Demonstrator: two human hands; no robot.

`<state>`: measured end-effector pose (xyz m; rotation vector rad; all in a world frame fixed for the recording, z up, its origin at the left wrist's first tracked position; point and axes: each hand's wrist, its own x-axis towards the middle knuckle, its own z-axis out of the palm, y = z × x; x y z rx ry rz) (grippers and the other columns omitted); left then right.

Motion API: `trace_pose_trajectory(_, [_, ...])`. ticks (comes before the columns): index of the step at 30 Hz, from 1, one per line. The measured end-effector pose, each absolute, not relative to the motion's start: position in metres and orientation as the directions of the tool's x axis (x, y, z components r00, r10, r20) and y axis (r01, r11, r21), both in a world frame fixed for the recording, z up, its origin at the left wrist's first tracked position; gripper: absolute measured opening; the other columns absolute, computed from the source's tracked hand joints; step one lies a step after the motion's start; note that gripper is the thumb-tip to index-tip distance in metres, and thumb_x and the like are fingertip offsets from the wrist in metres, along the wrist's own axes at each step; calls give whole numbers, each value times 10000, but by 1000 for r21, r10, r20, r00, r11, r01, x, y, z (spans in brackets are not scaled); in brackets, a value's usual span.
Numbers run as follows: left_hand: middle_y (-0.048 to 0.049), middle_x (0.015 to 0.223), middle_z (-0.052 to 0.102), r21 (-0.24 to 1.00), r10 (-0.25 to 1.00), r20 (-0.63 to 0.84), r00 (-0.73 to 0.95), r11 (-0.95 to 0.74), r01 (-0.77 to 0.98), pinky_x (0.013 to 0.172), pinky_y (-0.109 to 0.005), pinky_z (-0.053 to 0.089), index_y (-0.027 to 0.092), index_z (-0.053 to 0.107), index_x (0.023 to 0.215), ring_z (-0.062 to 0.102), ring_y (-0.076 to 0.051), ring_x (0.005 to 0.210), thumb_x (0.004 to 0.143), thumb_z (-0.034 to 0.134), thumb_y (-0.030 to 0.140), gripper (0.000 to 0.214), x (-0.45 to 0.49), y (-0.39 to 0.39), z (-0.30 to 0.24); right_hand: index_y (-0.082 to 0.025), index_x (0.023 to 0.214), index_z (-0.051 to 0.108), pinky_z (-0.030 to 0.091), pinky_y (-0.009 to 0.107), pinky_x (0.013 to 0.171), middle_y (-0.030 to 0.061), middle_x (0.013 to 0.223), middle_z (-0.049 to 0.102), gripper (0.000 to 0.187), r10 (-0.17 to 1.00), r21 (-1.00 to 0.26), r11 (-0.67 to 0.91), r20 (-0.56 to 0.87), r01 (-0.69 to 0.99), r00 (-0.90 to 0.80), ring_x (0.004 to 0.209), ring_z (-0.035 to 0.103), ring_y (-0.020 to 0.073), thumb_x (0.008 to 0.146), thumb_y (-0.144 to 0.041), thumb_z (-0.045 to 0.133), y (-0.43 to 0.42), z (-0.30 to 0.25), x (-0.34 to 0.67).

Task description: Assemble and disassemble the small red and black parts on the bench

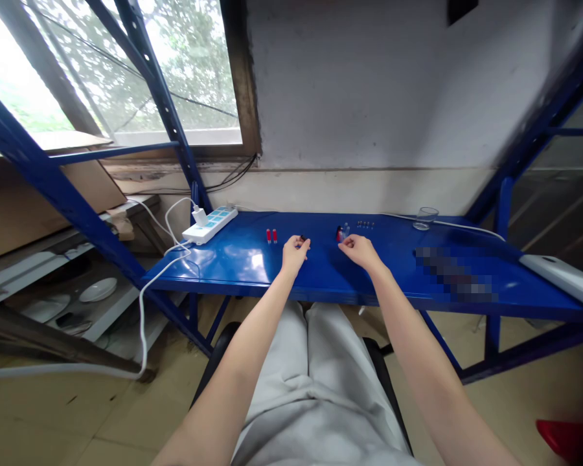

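Left hand: fingers curled in, nearly closed, thumb and fingertips pinched around a small dark piece. Way too tiny for me to say what it is, but it's held just over the tabletop.
Right hand: also curled, thumb and fingertips close together. Can't tell if there's anything in the pinch, tbh.
Little tubes: red, dark and clear-bluish ones bunched just past the right hand's fingertips. Can't make out if they're actually touching it.
Red cylinders: two of them side by side with a small gap, off to the left of the left hand, paler at the near end.
Metal bits: short neat row of tiny ones, a bit beyond the right hand and to its right.
Glass: clear, near the back edge, well over to the right.
Blurred thing: long, dark, pixelated, lying slantwise right of the right forearm.
White object: smooth slab at the far right end.
Power strip: white and blue, back left corner, with a white plug in it.
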<state>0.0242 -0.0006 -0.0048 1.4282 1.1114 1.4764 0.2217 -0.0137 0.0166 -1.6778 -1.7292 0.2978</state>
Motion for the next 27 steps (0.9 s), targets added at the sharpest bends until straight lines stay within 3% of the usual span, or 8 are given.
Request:
trace_pose_trajectory(11, [-1,627,584,950,951,308,-27,-307,53,406,-173,362,157,548,770,450,-48,410,722,593,384,236,24,-2,-5,-178,742,661,406,236,583,71,758,676,151,934,-534,-123,223,837,280,751,622,192,716,-309,591,7,10,237])
trace_pose_trajectory(19, [-14,624,580,945,949,316,-8,-314,91,442,-192,378,155,570,756,473,-71,454,718,592,385,234,26,-4,-2,-192,830,686,418,253,588,92,824,675,263,902,-480,-176,271,860,336,814,620,224,745,-398,545,12,1,230])
trace_pose_trajectory(27, [-12,583,568,843,915,400,50,-388,372,564,-231,388,158,619,622,513,-119,560,641,655,341,187,51,18,-1,-211,817,694,433,270,609,88,818,677,254,909,-461,-194,249,866,336,815,618,230,741,-407,551,12,-3,231])
